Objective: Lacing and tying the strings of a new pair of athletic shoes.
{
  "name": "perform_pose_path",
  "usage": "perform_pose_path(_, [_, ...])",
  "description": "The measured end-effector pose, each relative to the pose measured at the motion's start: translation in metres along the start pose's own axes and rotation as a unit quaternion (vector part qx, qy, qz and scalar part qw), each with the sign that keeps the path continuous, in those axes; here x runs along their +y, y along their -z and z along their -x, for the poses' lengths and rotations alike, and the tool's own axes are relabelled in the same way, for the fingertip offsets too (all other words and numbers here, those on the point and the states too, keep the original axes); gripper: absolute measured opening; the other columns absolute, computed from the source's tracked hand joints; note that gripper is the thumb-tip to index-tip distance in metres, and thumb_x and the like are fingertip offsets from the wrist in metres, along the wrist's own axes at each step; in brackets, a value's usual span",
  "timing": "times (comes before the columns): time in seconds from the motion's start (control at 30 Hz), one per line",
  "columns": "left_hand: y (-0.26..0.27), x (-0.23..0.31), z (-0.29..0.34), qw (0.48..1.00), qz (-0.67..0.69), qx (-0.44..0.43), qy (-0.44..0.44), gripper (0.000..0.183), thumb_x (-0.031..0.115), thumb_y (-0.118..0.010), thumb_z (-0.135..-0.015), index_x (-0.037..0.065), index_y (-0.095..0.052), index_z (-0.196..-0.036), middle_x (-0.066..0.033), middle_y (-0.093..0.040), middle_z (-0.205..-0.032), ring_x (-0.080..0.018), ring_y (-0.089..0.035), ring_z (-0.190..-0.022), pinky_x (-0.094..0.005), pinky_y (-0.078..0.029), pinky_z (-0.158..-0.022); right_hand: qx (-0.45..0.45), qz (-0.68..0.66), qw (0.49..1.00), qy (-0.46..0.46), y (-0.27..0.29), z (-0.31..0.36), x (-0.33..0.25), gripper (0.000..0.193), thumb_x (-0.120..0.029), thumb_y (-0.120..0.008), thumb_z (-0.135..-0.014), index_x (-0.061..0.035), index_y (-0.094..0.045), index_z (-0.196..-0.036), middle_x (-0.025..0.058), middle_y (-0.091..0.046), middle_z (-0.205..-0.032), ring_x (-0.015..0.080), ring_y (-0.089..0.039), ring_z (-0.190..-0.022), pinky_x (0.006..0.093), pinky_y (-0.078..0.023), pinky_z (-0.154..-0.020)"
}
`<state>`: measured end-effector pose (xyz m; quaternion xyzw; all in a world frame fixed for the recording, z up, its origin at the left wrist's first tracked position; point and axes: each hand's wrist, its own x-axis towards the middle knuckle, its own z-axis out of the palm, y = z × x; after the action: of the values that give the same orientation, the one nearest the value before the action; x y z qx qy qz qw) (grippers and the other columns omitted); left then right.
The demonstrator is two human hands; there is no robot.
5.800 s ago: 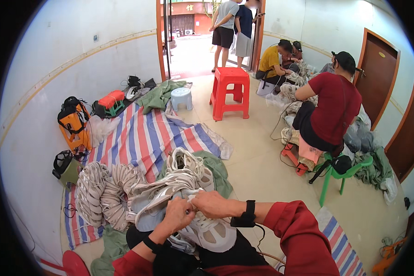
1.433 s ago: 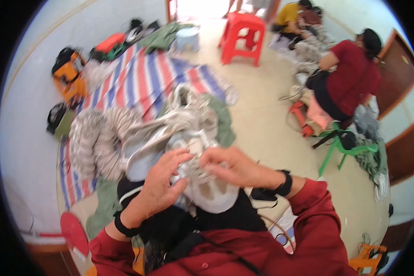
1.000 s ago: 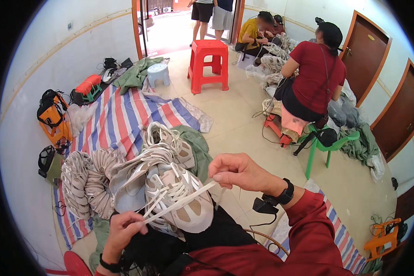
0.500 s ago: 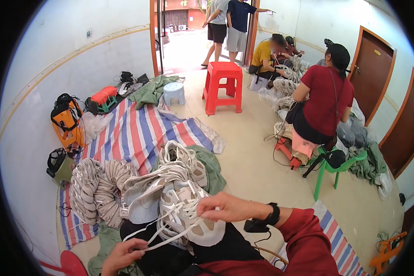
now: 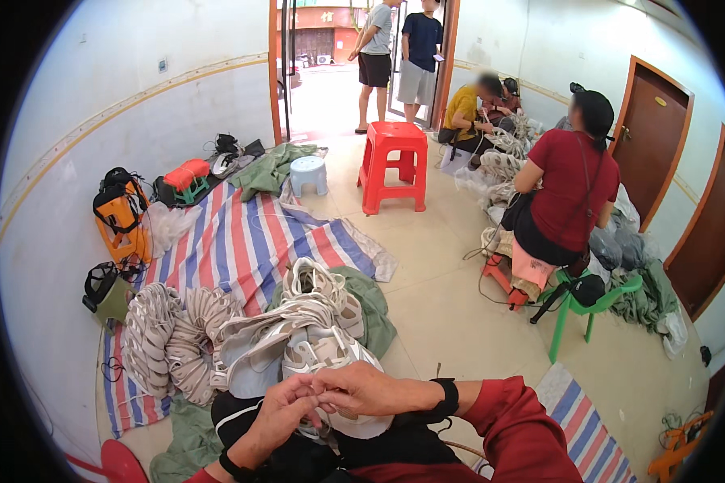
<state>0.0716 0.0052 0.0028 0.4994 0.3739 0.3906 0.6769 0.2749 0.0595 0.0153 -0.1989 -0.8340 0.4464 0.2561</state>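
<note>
A beige and white shoe upper with a pale toe lies across my lap, partly covered by my hands. Just above it my left hand and my right hand meet, fingertips pinched against each other. Both are closed on the shoelace, most of which their fingers hide. Beside my left wrist a loop of white shoelace shows over my dark trousers. Behind this upper, more beige uppers are strung together in a bunch. At the left, several more form curled stacks.
A striped plastic sheet and green cloth cover floor ahead. A red stool and a small pale blue stool stand beyond. At right, a person in a red shirt sits near a green chair; others work farther back.
My hands were apart, the left pulling a lace low at left and the right on the lacing. Now they meet over the toe. The people in the doorway have shifted, and one pointing arm has lowered.
</note>
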Motion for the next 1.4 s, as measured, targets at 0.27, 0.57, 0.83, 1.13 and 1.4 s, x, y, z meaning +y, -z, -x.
perform_pose_path(0.27, [-0.003, 0.006, 0.01, 0.986, -0.141, 0.066, 0.066, 0.01, 0.008, -0.058, -0.089, -0.002, -0.062, -0.089, -0.0072, -0.065, -0.071, -0.0128, -0.063, -0.062, -0.0253, -0.051, -0.057, 0.045, -0.027, 0.998, 0.02, -0.009, -0.004, 0.01, 0.012, -0.016, -0.06, -0.09, -0.0049, -0.058, -0.094, 0.0144, -0.062, -0.069, 0.0254, -0.062, -0.062, 0.0348, -0.047, -0.059])
perform_pose_path(0.57, [0.02, 0.001, -0.023, 0.97, -0.189, 0.153, 0.001, 0.014, 0.014, -0.062, -0.09, 0.0, -0.063, -0.087, 0.0007, -0.056, -0.061, -0.0044, -0.049, -0.049, -0.0201, -0.036, -0.043, 0.104, -0.024, 0.993, -0.055, 0.046, -0.037, 0.057, 0.014, -0.014, -0.056, -0.091, -0.0008, -0.06, -0.092, 0.0059, -0.061, -0.075, 0.0118, -0.059, -0.071, 0.0277, -0.046, -0.067])
perform_pose_path(0.83, [0.035, -0.024, -0.046, 0.844, -0.444, 0.213, -0.214, 0.004, 0.007, -0.062, -0.086, 0.003, -0.063, -0.087, -0.0064, -0.062, -0.079, -0.0146, -0.056, -0.07, -0.0283, -0.046, -0.064, 0.053, 0.172, 0.973, -0.147, 0.051, -0.07, 0.101, 0.023, -0.023, -0.057, -0.086, -0.0023, -0.064, -0.093, 0.0162, -0.065, -0.081, 0.0307, -0.062, -0.076, 0.0394, -0.047, -0.07])
perform_pose_path(1.13, [0.035, -0.04, -0.086, 0.762, -0.566, 0.119, -0.291, 0.01, 0.006, -0.061, -0.081, 0.003, -0.056, -0.089, -0.012, -0.059, -0.088, -0.0309, -0.054, -0.094, -0.041, -0.04, -0.089, -0.05, 0.26, 0.958, -0.113, 0.027, -0.077, 0.117, 0.026, -0.025, -0.054, -0.083, -0.0041, -0.066, -0.094, 0.0184, -0.067, -0.089, 0.0365, -0.064, -0.086, 0.0447, -0.049, -0.075])
perform_pose_path(1.4, [0.028, -0.032, -0.075, 0.711, -0.652, 0.08, -0.251, 0.006, 0.007, -0.059, -0.081, 0.004, -0.054, -0.082, -0.0124, -0.055, -0.076, -0.0314, -0.052, -0.082, -0.0414, -0.04, -0.082, -0.161, 0.222, 0.956, -0.106, 0.049, -0.078, 0.119, 0.026, -0.024, -0.056, -0.087, -0.0012, -0.062, -0.097, 0.0197, -0.064, -0.089, 0.0361, -0.061, -0.086, 0.0431, -0.047, -0.075])
